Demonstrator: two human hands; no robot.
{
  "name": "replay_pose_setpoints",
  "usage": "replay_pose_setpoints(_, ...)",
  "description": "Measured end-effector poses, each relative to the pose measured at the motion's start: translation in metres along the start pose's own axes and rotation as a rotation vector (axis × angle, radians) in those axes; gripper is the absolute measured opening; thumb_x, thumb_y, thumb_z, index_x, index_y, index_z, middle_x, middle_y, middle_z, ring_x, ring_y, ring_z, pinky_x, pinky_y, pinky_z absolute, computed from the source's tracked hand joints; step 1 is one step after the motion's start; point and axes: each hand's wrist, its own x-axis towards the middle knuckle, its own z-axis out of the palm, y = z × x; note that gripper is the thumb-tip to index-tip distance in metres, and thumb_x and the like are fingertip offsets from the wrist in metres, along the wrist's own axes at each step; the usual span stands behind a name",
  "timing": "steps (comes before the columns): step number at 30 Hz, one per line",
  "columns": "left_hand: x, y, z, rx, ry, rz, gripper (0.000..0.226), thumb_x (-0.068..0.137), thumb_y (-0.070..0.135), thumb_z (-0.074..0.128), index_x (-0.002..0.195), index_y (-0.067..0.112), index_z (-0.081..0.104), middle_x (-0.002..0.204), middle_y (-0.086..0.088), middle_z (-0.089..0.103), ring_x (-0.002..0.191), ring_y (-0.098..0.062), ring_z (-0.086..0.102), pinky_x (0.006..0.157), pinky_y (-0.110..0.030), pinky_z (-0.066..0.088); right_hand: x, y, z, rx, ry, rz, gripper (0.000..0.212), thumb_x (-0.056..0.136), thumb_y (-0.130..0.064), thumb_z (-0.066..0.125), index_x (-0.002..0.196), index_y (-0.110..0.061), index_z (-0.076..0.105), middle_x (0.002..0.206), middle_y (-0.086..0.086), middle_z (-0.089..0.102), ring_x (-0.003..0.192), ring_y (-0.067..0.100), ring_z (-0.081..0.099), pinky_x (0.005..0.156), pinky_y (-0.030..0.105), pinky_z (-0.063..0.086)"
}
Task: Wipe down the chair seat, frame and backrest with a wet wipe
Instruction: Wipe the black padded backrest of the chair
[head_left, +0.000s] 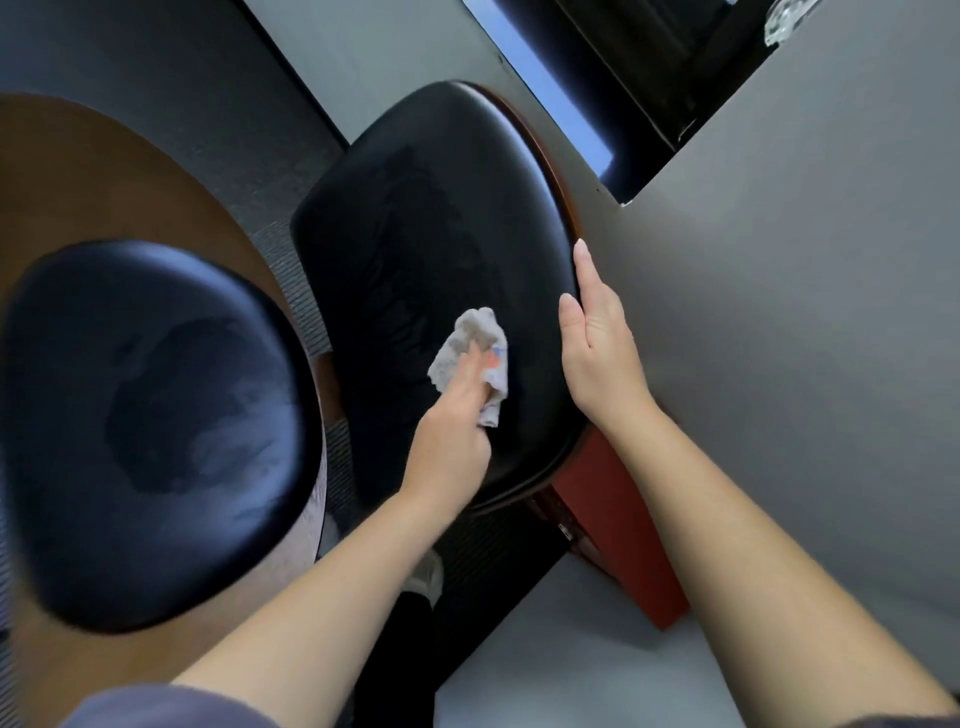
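The chair shows two black padded cushions on a brown wooden shell (104, 182). My left hand (452, 426) holds a crumpled white wet wipe (462, 338) and presses it on the lower right part of the middle cushion (426, 208). My right hand (597, 353) lies flat with straight fingers along that cushion's right edge, by its wooden rim. The nearer cushion (156, 415) at the left carries dull wet smears. A red-brown frame part (623, 519) sticks out under the middle cushion.
A large grey flat surface (805, 312) fills the right side, right up against the cushion's rim. Dark carpet (291, 218) and a pale floor strip lie beyond the chair. My shoe (426, 571) shows below, between my forearms.
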Motion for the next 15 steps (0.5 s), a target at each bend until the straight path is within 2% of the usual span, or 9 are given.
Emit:
replay_pose_setpoints(2,-0.005,0.005,-0.003,-0.020,0.010,-0.110,0.064,0.096,-0.003,0.036,0.149,0.033,0.035,0.135,0.002,0.055,0.100,-0.005,0.059,0.078,0.000,0.037,-0.007,0.004,0.003,-0.008,0.016,0.006,0.052,0.104,-0.034,0.028,0.151,-0.040,0.008,0.148,0.000,0.035,0.132,0.006,0.033,0.095,0.025,0.029)
replay_pose_setpoints(4,-0.019,0.019,0.003,-0.004,-0.065,0.035,0.069,0.093,-0.010,0.038,0.151,0.026,0.033,0.143,0.004,0.048,0.119,-0.002,0.052,0.094,0.000,0.034,-0.012,0.006,0.006,-0.015,0.039,-0.010,0.052,0.103,-0.035,0.028,0.151,-0.040,0.009,0.146,0.005,0.037,0.133,0.012,0.035,0.095,0.028,0.033)
replay_pose_setpoints(6,-0.030,0.013,0.009,-0.004,-0.081,0.156,0.069,0.092,-0.013,0.039,0.151,0.022,0.032,0.155,0.002,0.036,0.141,-0.003,0.032,0.110,-0.007,0.023,-0.015,0.005,0.007,-0.010,0.058,-0.005,0.052,0.103,-0.034,0.028,0.152,-0.039,0.010,0.144,0.005,0.039,0.128,0.011,0.038,0.092,0.029,0.035)
replay_pose_setpoints(7,-0.031,0.006,0.009,-0.009,-0.066,0.086,0.070,0.093,-0.011,0.038,0.151,0.026,0.032,0.155,-0.001,0.037,0.141,-0.008,0.035,0.107,-0.006,0.026,-0.018,0.004,0.008,-0.003,0.057,0.004,0.052,0.104,-0.034,0.028,0.152,-0.039,0.009,0.142,0.004,0.039,0.123,0.008,0.040,0.089,0.028,0.035)
replay_pose_setpoints(9,-0.030,-0.003,0.011,-0.022,-0.012,-0.119,0.071,0.092,-0.008,0.035,0.150,0.032,0.033,0.146,-0.008,0.048,0.126,-0.021,0.052,0.088,-0.004,0.038,-0.024,0.002,0.008,0.001,0.052,0.026,0.052,0.104,-0.034,0.028,0.151,-0.040,0.008,0.140,0.002,0.040,0.111,0.002,0.040,0.084,0.026,0.032)
replay_pose_setpoints(10,-0.032,0.002,0.011,-0.025,0.005,-0.137,0.072,0.091,-0.009,0.035,0.150,0.032,0.033,0.146,-0.007,0.048,0.122,-0.020,0.054,0.084,-0.005,0.039,-0.028,0.002,0.008,0.004,0.051,0.031,0.052,0.104,-0.034,0.028,0.151,-0.040,0.007,0.139,0.002,0.041,0.107,0.001,0.039,0.084,0.026,0.031)
replay_pose_setpoints(12,-0.045,0.013,0.014,-0.010,-0.029,0.005,0.071,0.092,-0.011,0.038,0.152,0.026,0.031,0.155,0.005,0.034,0.135,-0.007,0.040,0.095,0.000,0.030,-0.031,0.002,0.008,0.013,0.051,0.032,0.052,0.104,-0.033,0.028,0.151,-0.040,0.008,0.136,0.003,0.042,0.102,0.000,0.038,0.083,0.025,0.031)
replay_pose_setpoints(14,-0.060,0.005,0.018,0.035,-0.060,0.161,0.067,0.093,-0.011,0.043,0.151,0.021,0.032,0.157,0.004,0.025,0.146,-0.008,0.023,0.109,-0.004,0.018,-0.032,0.001,0.007,0.020,0.055,0.035,0.052,0.104,-0.033,0.028,0.151,-0.040,0.009,0.132,0.004,0.045,0.098,0.001,0.039,0.081,0.025,0.031)
replay_pose_setpoints(15,-0.064,-0.005,0.018,0.044,-0.065,0.130,0.068,0.092,-0.012,0.043,0.151,0.021,0.032,0.158,0.002,0.026,0.146,-0.011,0.024,0.109,-0.004,0.018,-0.032,0.000,0.007,0.022,0.055,0.041,0.052,0.104,-0.033,0.028,0.151,-0.040,0.009,0.131,0.004,0.046,0.096,0.002,0.040,0.079,0.025,0.032)
